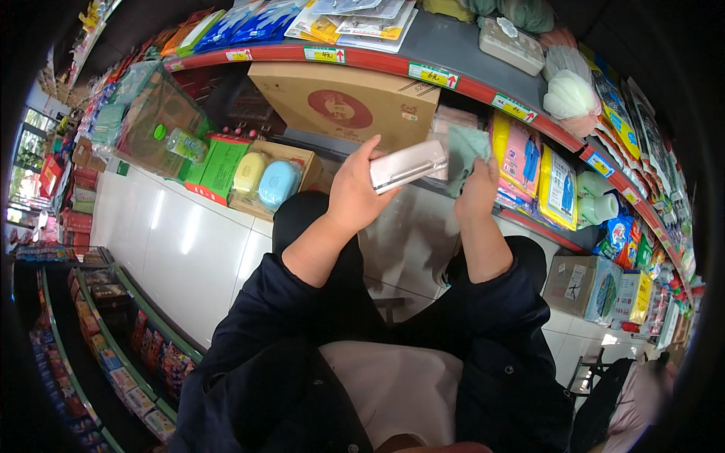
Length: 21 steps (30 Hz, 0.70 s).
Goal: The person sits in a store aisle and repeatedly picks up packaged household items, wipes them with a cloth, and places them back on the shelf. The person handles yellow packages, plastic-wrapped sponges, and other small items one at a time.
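Note:
My left hand grips a pale pink, flat rectangular case, held tilted above the floor between my knees. A silvery strip runs along its near side. In my right hand a light green cloth is pinched, slightly blurred, just right of the case's end. Behind both hands is the lower shelf, where similar pale pink boxes stand partly hidden. A large brown cardboard carton with a dark red round print sits on that shelf, left of them.
Yellow and blue oval soap boxes lie in an open carton beside a green box and a capped bottle. Packaged raincoats fill the shelf at right. A red shelf edge with price tags overhangs. Another person is at lower right.

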Tool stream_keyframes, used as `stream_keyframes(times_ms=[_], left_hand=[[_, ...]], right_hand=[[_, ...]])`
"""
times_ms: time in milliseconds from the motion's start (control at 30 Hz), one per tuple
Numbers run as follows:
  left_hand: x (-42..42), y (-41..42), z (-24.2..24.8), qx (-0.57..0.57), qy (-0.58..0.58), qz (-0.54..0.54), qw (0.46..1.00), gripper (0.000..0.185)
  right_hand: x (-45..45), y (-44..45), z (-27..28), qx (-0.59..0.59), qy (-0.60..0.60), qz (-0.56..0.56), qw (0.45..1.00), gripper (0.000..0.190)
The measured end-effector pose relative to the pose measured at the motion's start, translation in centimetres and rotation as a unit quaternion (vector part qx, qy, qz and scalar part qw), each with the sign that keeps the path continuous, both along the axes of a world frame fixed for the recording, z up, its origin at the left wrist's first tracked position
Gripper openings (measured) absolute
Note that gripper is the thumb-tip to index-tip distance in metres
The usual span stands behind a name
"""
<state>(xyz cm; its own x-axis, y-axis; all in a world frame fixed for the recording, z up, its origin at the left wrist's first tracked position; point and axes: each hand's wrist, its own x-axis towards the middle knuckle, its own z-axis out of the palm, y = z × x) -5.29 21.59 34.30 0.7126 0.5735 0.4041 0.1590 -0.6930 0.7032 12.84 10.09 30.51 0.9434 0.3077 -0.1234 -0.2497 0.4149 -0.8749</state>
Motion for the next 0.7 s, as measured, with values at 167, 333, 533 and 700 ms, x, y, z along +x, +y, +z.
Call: stream_keyframes(times_ms=[167,333,533,700], left_hand=[[0.0,-0.4,0.2,0.032,0.047,-0.037,0.998,0.096],[-0.1,-0.6,-0.7,0.048,0.046,-0.036,0.997,0.104],[-0.1,-0.3,-0.8,0.026,0.014,-0.015,0.999,0.107],[-2.3,1.6,1.2,0.02,0.011,0.047,0.999,0.099]], right_hand=[[-1.5,-0.8,2.0,-0.188,-0.398,0.035,0.897,0.034],[-5.6,-0.4,2.9,-0.208,-0.641,0.126,0.728,0.039],[-5.5,-0.2,3.4,-0.205,-0.659,0.158,0.706,0.037],[0.0,-0.7,1.9,-0.348,-0.474,0.122,0.8,0.035]])
